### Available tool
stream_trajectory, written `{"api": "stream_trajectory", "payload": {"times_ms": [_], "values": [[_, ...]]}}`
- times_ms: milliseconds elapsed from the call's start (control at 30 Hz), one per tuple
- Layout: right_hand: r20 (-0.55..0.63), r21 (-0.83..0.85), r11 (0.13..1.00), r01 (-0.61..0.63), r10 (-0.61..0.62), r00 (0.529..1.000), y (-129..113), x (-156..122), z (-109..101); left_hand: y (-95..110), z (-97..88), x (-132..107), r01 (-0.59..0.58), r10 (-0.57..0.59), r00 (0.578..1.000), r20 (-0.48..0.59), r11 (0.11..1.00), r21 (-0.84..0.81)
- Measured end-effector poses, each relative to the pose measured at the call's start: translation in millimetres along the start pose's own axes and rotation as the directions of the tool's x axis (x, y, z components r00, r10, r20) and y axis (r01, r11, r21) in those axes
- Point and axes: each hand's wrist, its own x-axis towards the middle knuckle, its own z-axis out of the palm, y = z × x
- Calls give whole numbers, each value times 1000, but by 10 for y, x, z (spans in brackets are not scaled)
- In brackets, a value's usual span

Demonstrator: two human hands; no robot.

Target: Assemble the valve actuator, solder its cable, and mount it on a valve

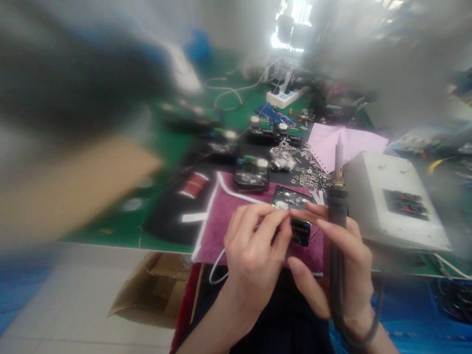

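My left hand [254, 243] is closed in a pinch at the near side of a black circuit board module [291, 196]. What its fingertips hold is hidden. My right hand [350, 258] has a soldering iron [337, 201] lodged in it, tip up, the cable looping down by the wrist. My right forefinger reaches left to the left fingertips, and the thumb stays apart. Green terminals [302, 226] show beside the fingers. The module lies on a purple cloth [217, 231] with a white edge. Another black module [251, 174] sits just behind, to the left.
Metal rings [309, 178] and pins lie behind the module, near silver metal fittings [283, 156]. More modules [275, 129] stand farther back. A white box [396, 196] is at right, pink paper [346, 142] behind it. A red packet [194, 185] lies left; a blurred arm [81, 182] reaches in.
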Motion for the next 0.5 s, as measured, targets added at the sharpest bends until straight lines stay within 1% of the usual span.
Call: {"api": "stream_trajectory", "payload": {"times_ms": [233,367,500], "values": [[8,5,1000,-30,30,1000,52,-23,24,-83,142,-55,-24,22,996,-82,999,-27],[12,13,999,-37,37,999,91,-1,52,-127,183,-92,-36,33,996,-82,999,-40],[15,53,997,-64,63,998,108,-9,66,-108,172,-81,-19,15,996,-85,999,-48]]}}
